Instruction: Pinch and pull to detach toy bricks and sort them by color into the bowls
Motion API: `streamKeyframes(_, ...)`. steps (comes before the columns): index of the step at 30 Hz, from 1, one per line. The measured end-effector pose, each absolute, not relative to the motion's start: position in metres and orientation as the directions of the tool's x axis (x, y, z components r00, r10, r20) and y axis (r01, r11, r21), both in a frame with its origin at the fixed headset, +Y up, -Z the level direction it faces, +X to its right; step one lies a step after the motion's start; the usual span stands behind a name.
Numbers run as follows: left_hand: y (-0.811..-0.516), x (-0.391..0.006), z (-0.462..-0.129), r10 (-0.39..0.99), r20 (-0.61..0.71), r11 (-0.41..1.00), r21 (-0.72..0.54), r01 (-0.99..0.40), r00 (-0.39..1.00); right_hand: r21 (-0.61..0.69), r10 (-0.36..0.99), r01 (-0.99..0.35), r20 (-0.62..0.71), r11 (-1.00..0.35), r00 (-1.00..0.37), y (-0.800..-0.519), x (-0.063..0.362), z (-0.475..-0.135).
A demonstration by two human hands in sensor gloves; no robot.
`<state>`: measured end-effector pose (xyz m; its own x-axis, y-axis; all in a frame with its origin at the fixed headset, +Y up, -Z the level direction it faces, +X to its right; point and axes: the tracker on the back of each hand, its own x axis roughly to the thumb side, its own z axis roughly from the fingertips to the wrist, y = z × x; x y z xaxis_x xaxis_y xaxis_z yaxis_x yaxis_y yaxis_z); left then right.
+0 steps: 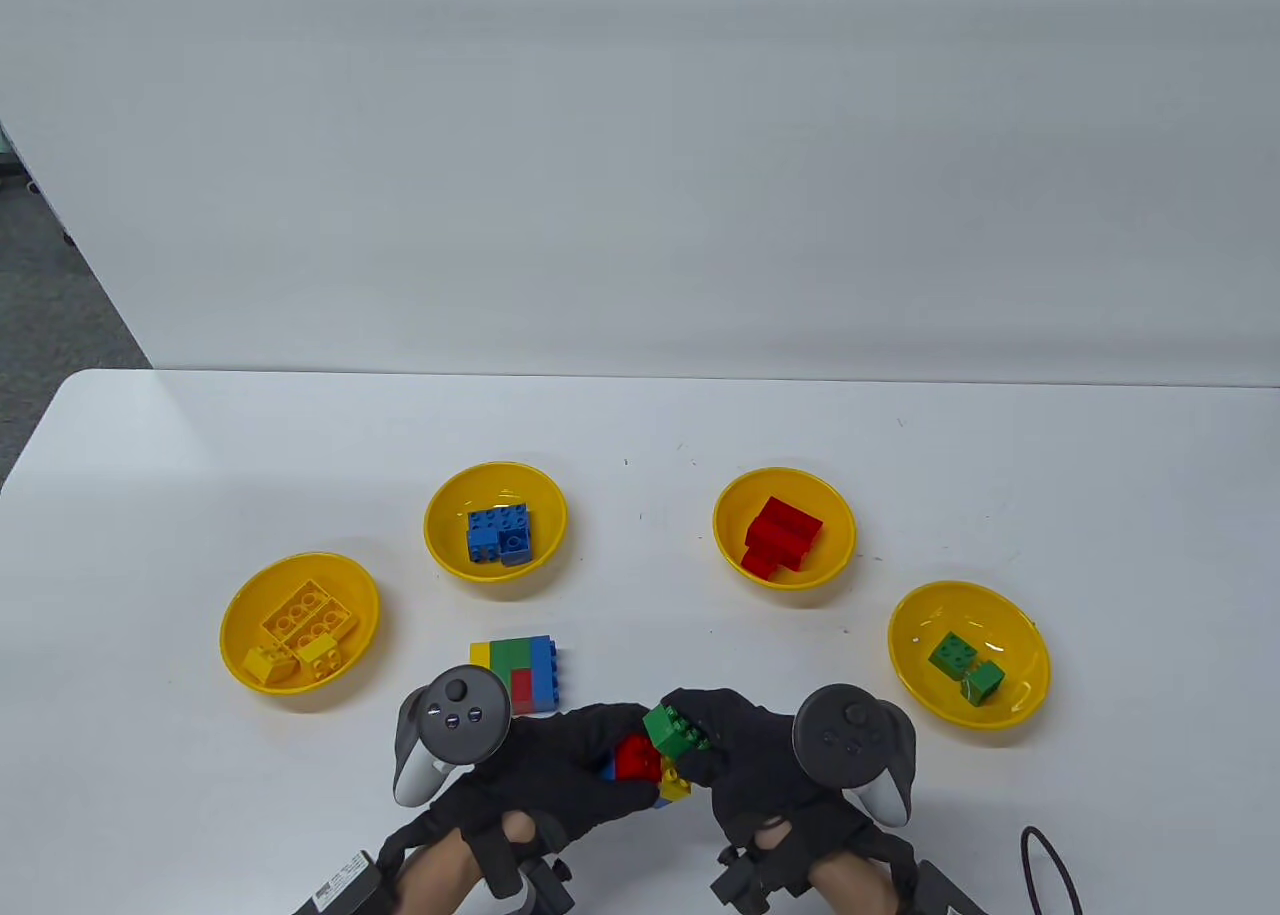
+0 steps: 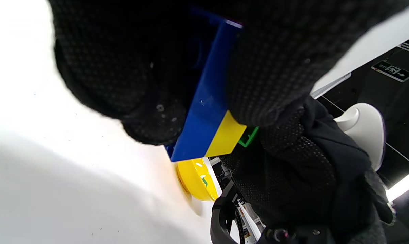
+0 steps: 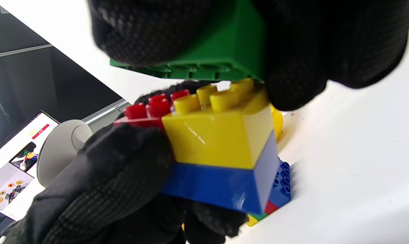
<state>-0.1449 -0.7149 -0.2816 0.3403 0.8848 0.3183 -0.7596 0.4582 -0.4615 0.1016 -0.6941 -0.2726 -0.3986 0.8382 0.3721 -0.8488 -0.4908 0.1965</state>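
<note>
Gripping a small brick stack (image 1: 645, 770) at the bottom centre of the table view, the left hand (image 1: 545, 770) is curling its fingers around the red, yellow and blue bricks. The right hand (image 1: 760, 755) is pinching a green brick (image 1: 675, 727) at the stack's top; in the right wrist view that green brick (image 3: 221, 51) is sitting tilted, one edge lifted off the yellow studs (image 3: 221, 96).

Lying on the table (image 1: 640, 425) just above the hands is a second stack (image 1: 520, 672). Four yellow bowls are arcing across the middle: yellows bowl (image 1: 232, 635) at left, blues bowl (image 1: 440, 525) upper left, reds bowl (image 1: 728, 515) upper right, greens bowl (image 1: 1030, 645) at right.
</note>
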Motion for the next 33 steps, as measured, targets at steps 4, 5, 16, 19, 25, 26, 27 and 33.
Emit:
streamKeyframes(4,-0.716,-0.154,-0.284,0.884,0.293,0.461,-0.427,-0.778,0.363,-0.037,0.744,-0.84,0.446,-0.541,-0.498,-0.667,0.138,-0.277)
streamKeyframes(5,-0.716,-0.157,-0.284,0.884,0.288,0.461,-0.419,-0.782,0.368,-0.128,0.699,-0.815,0.451,-0.565,-0.555,-0.658,0.152,-0.276)
streamKeyframes(16,-0.716,-0.168,-0.289,0.899,0.249,0.434,-0.398,-0.808,0.36,-0.459,0.466,-0.423,0.022,-0.781,-0.885,-0.677,0.299,-0.295)
streamKeyframes(19,-0.716,-0.168,-0.288,0.896,0.247,0.442,-0.405,-0.8,0.37,-0.379,0.325,-0.281,-0.055,-0.882,-0.944,-0.698,0.298,-0.311)
streamKeyframes(25,-0.717,-0.166,-0.287,0.893,0.249,0.449,-0.425,-0.786,0.375,-0.312,0.18,-0.148,-0.077,-0.939,-0.981,-0.714,0.29,-0.329)
streamKeyframes(26,-0.717,-0.165,-0.287,0.893,0.25,0.449,-0.426,-0.785,0.375,-0.314,0.183,-0.151,-0.074,-0.937,-0.98,-0.714,0.289,-0.33)
streamKeyframes(27,-0.717,-0.165,-0.287,0.893,0.251,0.449,-0.428,-0.784,0.374,-0.317,0.187,-0.155,-0.072,-0.936,-0.98,-0.714,0.288,-0.331)
streamKeyframes(33,-0.718,-0.164,-0.285,0.894,0.246,0.446,-0.434,-0.783,0.373,-0.325,0.179,-0.147,-0.072,-0.934,-0.981,-0.713,0.286,-0.331)
